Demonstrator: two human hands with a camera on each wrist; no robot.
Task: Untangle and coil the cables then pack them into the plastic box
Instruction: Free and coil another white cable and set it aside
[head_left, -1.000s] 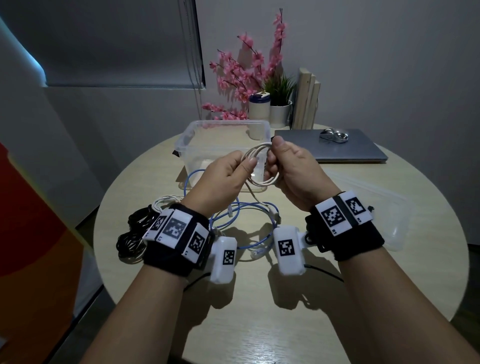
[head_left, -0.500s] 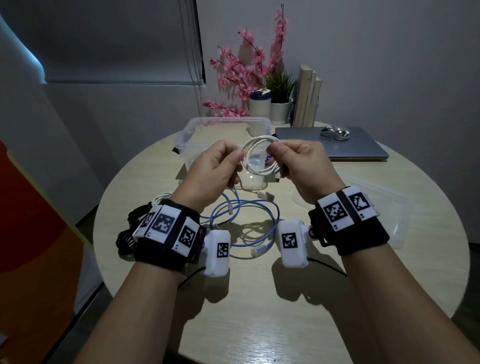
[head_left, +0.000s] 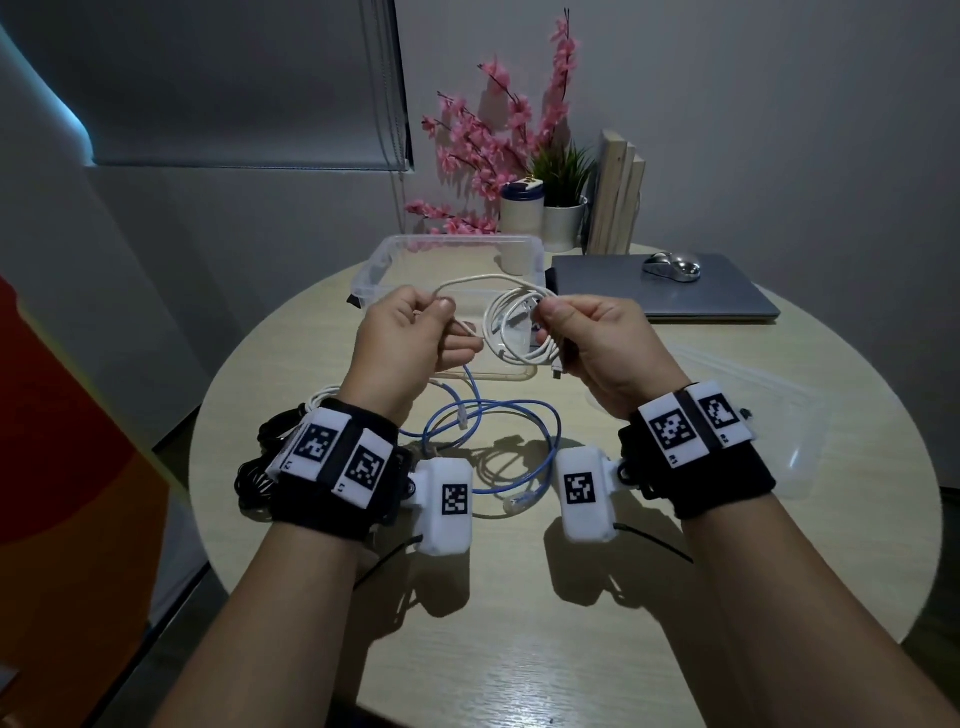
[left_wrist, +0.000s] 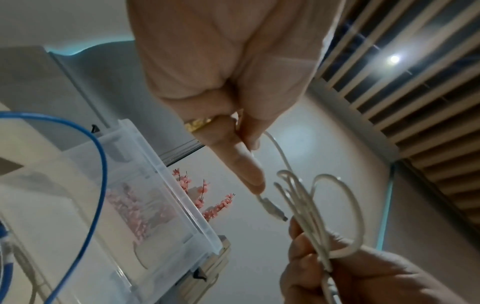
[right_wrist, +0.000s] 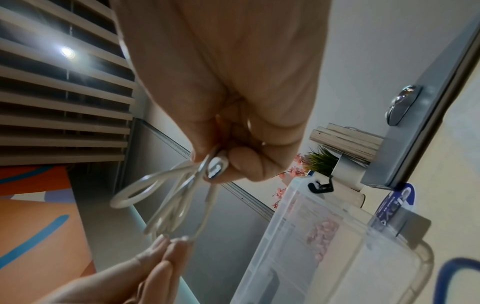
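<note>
A white cable (head_left: 511, 325) is held in the air over the round table, in front of the clear plastic box (head_left: 387, 260). My right hand (head_left: 587, 332) grips its coiled loops (right_wrist: 166, 197) between thumb and fingers. My left hand (head_left: 415, 332) pinches the cable's free end (left_wrist: 275, 148), whose plug (left_wrist: 272, 209) pokes out past the fingertips. A short strand arcs between the two hands. A blue cable (head_left: 493, 431) lies loose on the table under my wrists. A black cable (head_left: 260, 467) sits coiled at the table's left edge, partly hidden by my left wristband.
A closed laptop (head_left: 670, 291) with a silver mouse (head_left: 672, 267) lies at the back right. The box's clear lid (head_left: 769, 415) rests on the right side. Pink flowers (head_left: 498, 140), a potted plant (head_left: 563, 208), a jar and books stand behind the box.
My hands have drawn apart, the left pulling the cable's free end out to the left while the right keeps the coil. Both hands have risen slightly toward the box.
</note>
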